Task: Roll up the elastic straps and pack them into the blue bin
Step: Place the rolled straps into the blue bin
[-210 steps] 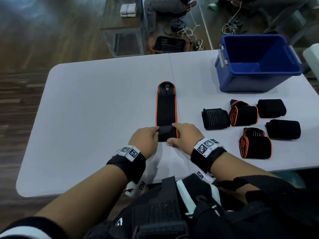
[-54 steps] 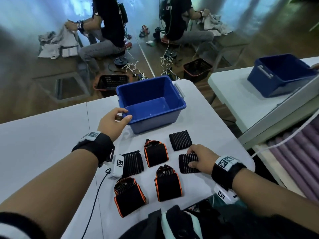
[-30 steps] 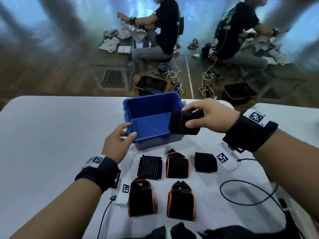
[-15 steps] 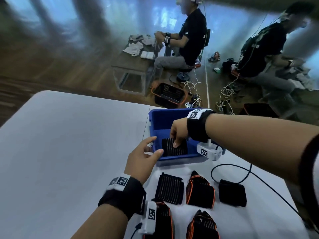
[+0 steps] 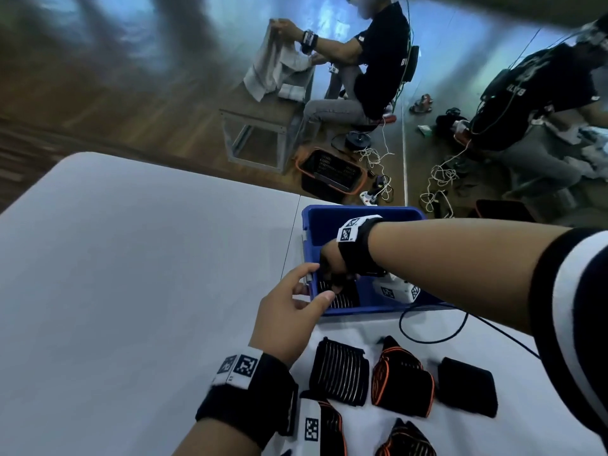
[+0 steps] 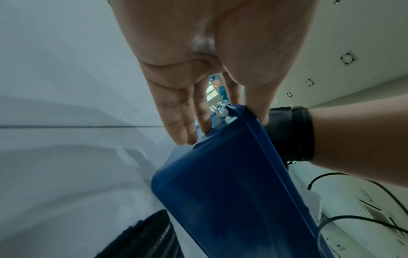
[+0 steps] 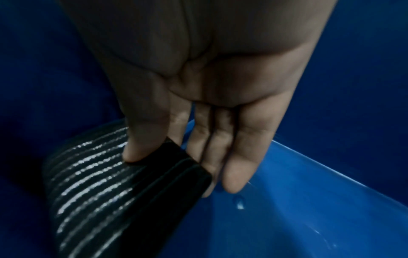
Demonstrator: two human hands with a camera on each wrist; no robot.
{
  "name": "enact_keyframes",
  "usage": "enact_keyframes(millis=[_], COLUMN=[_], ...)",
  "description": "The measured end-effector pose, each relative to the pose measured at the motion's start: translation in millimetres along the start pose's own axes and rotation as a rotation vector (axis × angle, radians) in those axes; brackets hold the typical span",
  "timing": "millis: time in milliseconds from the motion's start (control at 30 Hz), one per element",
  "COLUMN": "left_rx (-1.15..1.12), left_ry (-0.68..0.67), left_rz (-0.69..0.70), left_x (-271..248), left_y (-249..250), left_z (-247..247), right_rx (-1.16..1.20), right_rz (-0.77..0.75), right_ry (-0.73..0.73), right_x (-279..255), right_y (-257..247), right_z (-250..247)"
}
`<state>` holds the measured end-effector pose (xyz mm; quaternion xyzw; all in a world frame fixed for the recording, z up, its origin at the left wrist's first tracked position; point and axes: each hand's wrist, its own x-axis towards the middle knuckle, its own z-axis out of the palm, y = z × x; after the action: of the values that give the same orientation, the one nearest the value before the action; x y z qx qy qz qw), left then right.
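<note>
Head view had the right hand (image 5: 332, 258) reaching down inside the blue bin (image 5: 362, 213), thumb and fingers (image 7: 236, 157) pinching the edge of a rolled black strap (image 7: 106, 188) that lay on the bin floor at its near-left corner. Left hand (image 5: 289, 320) was at the bin's near-left corner, fingers straight and relaxed against the outer wall, thumb over the rim, per the left wrist view. Five more rolled straps (image 5: 339, 370) lay on the white table (image 5: 131, 258) just in front of the bin.
</note>
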<state>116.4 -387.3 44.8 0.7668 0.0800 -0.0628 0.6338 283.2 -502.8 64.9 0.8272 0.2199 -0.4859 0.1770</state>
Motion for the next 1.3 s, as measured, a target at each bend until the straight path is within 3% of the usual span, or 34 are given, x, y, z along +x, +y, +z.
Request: enact_keyframes(millis=[267,367,500,600,767,1000,1300], left_rx=[-0.008,0.000,0.007,0.016,0.025,0.041,0.079], left_ry=[-0.008,-0.006,-0.008,-0.009,-0.016,-0.015,-0.029], left_rz=[-0.006,0.005,0.024,0.023,0.006,0.002,0.007], left_x=[0,1,1,2,0,-1,-2], left_y=[0,-5,-7,-4,2,5,8], left_z=[-1,-1,-1,-2,-4,-1,1], right_rx=[0.061,0.076,0.347,0.475,0.574,0.509,0.669], right_rz=[0.010,-0.022,-0.090,-0.133,-0.086,0.178,0.175], right_ry=[0.061,0.213,0.443,0.519,0.403,0.321,0.257], right_x=[1,-20,-76,-127,-177,-133,-120], right_y=[4,9,34,59,88,122,123], right_z=[-2,-3,5,31,112,243,276])
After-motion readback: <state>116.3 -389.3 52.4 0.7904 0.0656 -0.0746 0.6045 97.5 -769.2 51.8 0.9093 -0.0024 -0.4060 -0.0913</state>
